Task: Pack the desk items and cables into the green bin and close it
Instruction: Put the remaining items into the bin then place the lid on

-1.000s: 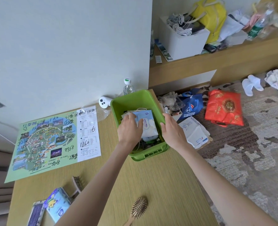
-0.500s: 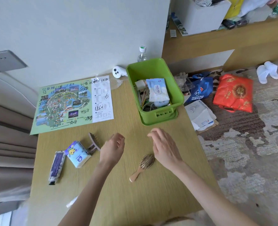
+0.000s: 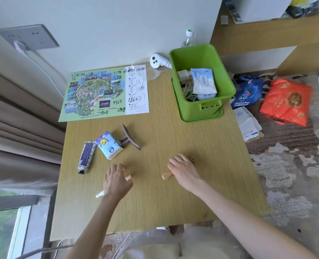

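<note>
The hairbrush [image 3: 189,159] is mostly covered by the right hand [image 3: 185,170]. A small white item [image 3: 100,194] is half hidden beneath the left hand [image 3: 116,182], unidentifiable.

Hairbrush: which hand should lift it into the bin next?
Right. The right hand already lies over the hairbrush, on the green bin's side. The left hand is over a small white item farther away.

An open green plastic bin [image 3: 201,86], part-filled with a wipes pack [image 3: 203,81] and cables [image 3: 189,97], stands upright at the desk's far right corner.
</note>
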Demonstrator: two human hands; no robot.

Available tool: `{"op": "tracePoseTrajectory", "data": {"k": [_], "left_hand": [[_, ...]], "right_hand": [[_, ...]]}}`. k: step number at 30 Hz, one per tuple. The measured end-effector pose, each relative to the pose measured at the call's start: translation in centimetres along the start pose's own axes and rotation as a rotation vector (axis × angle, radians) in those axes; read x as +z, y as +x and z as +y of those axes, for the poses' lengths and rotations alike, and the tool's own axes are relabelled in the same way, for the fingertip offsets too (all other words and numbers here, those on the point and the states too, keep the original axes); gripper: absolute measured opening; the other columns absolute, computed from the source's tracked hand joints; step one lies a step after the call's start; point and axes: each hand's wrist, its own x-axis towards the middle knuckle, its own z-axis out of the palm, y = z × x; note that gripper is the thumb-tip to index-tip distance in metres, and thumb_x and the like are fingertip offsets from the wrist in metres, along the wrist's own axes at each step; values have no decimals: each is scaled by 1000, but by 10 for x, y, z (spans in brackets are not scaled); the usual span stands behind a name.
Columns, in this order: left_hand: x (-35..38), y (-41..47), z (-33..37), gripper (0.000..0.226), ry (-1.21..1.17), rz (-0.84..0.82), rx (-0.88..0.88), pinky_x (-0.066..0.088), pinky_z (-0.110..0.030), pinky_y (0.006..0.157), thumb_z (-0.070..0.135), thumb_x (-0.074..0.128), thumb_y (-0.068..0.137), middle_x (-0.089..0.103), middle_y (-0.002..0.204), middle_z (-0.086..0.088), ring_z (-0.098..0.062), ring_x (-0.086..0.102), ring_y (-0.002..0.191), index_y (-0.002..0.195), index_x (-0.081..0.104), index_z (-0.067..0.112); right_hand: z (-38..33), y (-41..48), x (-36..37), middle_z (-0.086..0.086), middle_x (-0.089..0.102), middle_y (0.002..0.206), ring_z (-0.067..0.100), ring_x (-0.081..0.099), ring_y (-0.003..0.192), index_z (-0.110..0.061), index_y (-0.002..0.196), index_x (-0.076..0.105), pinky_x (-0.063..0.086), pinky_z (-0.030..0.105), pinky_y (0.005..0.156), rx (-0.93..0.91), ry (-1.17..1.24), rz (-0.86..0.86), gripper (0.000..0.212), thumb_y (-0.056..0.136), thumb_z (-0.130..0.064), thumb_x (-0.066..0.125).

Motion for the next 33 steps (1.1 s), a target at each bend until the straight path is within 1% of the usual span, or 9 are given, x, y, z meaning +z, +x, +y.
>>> {"op": "tracePoseTrajectory", "data": {"k": [5, 9, 12, 15, 19, 23, 26, 29, 33], "left_hand": [[6, -6, -20, 29, 9, 18, 3, 44, -37, 91, 10, 58, 87, 50, 118, -8, -24, 47, 109, 116, 55, 11], [2, 0, -23, 22, -28, 61, 39, 45, -38, 89, 11, 53, 94, 55, 116, -7, -24, 50, 106, 116, 53, 9], [-7, 5, -18, 20, -135, 87, 18, 51, -43, 74, 16, 45, 100, 55, 113, -9, -28, 58, 93, 118, 44, 7], [-24, 11, -15, 15, -228, 144, 2, 46, -43, 56, 13, 37, 101, 53, 107, -12, -34, 57, 78, 115, 36, 10], [-51, 24, -18, 38, -231, 240, 89, 52, -56, 63, -5, 37, 96, 50, 119, -23, -44, 59, 83, 130, 30, 8], [-76, 42, -22, 21, -355, 329, -35, 49, -54, 65, 18, 28, 104, 57, 110, -18, -41, 57, 80, 124, 28, 13], [-86, 61, -28, 32, -313, 317, -107, 40, -41, 64, 28, 47, 97, 59, 110, -14, -37, 56, 84, 120, 35, 9], [-88, 77, -35, 65, -229, 235, -107, 44, -41, 81, 42, 70, 83, 49, 124, -7, -31, 51, 106, 128, 37, 10], [-79, 93, -38, 93, -138, 89, -41, 39, -40, 100, 49, 81, 69, 41, 135, -3, -27, 39, 124, 140, 32, 16]], "right_hand": [[-16, 9, 2, 9, 50, 128, 26, 47, 123, -6, 128, 47, 29, 45, 114, -22, -27, -45, 40, 89, -2, 56], [-31, 20, -6, 11, 52, 119, 26, 56, 107, -5, 125, 43, 46, 39, 94, 2, 30, -18, 32, 93, -6, 49], [-37, 33, -20, 12, 52, 117, 24, 57, 101, -4, 127, 42, 52, 35, 84, 24, 148, 33, 34, 95, -13, 50], [-41, 56, -36, 9, 49, 109, 19, 54, 88, -3, 128, 40, 51, 30, 73, 51, 250, 76, 33, 98, -17, 44], [-45, 92, -59, 3, 43, 93, 15, 50, 70, -6, 117, 44, 50, 29, 58, 110, 347, 123, 21, 100, -19, 42], [-52, 125, -70, 2, 51, 88, 15, 51, 64, -7, 104, 47, 45, 28, 51, 191, 438, 203, 13, 100, -19, 46], [-59, 146, -68, 2, 59, 89, 16, 57, 71, -9, 97, 53, 44, 26, 58, 250, 513, 242, 14, 97, -23, 55], [-67, 165, -62, 5, 63, 98, 22, 61, 87, -8, 103, 56, 51, 35, 73, 287, 594, 191, 23, 91, -27, 64], [-73, 180, -49, 11, 59, 103, 28, 56, 96, -6, 105, 49, 48, 43, 84, 338, 648, 85, 37, 86, -28, 70]]}}
